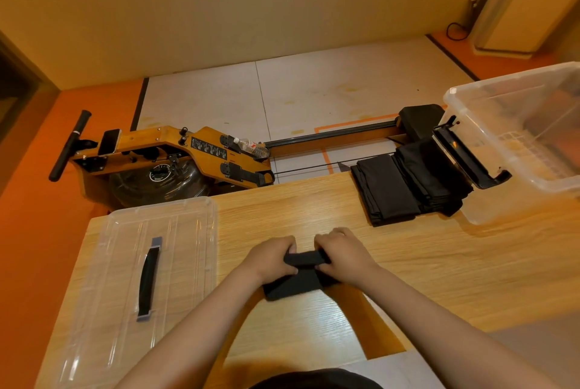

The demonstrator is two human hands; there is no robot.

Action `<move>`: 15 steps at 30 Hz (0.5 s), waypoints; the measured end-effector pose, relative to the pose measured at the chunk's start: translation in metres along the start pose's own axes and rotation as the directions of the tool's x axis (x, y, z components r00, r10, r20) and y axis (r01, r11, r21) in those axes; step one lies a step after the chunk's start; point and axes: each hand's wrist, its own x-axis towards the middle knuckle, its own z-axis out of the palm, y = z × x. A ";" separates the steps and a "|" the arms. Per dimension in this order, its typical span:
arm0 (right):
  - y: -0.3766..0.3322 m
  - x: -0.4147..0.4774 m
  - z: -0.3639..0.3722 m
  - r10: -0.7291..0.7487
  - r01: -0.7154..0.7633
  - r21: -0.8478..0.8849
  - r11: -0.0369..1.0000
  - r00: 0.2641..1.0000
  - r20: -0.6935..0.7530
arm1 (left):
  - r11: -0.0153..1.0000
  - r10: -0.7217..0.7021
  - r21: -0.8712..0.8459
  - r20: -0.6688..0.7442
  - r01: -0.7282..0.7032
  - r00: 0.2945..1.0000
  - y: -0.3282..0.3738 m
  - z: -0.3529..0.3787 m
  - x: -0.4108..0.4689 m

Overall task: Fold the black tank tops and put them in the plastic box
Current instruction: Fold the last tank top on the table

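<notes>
Both hands are closed round a small, folded black tank top (292, 286) that lies near the middle of the light wooden table (439, 266). The left hand (271, 260) has its fingers curled over the far left end of the cloth with the thumb tucked beneath the fold. The right hand (343, 255) mirrors it at the far right end, knuckles up and fingers wrapped down over the fabric. Between the two hands a short rolled band of the black cloth shows, and the hands nearly meet over it. The near part of the garment lies flat on the wood, under and just behind the wrists. A stack of folded black tank tops (405, 181) sits at the table's far edge, to the right of the hands and well apart from them. It is just beside the left wall of the clear open plastic box (502, 190), which stands at the far right corner of the table. A black latch bar (467, 153) hangs along that wall of the box. A clear plastic lid (103, 278) with a black strap handle (149, 282) lies flat on the table's left side. On the floor beyond the table stands a yellow wooden rowing machine (188, 150), and a clear plastic bottle (251, 146) lies on it.
</notes>
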 end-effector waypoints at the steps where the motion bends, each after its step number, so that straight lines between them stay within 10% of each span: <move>1: 0.001 0.002 -0.009 0.006 -0.005 0.018 1.000 0.998 -0.063 | 0.999 0.043 0.013 -0.072 -0.042 0.996 0.005 -0.010 0.002; 7: 0.014 0.007 -0.020 0.039 -0.043 -0.002 0.999 0.934 -0.355 | 0.909 0.339 0.379 -0.427 -0.174 0.838 0.020 -0.023 0.013; 15: 0.018 -0.058 0.069 0.196 -0.197 -0.005 0.980 0.978 -0.065 | 0.881 0.241 0.465 -0.280 -0.088 0.929 -0.029 0.077 -0.013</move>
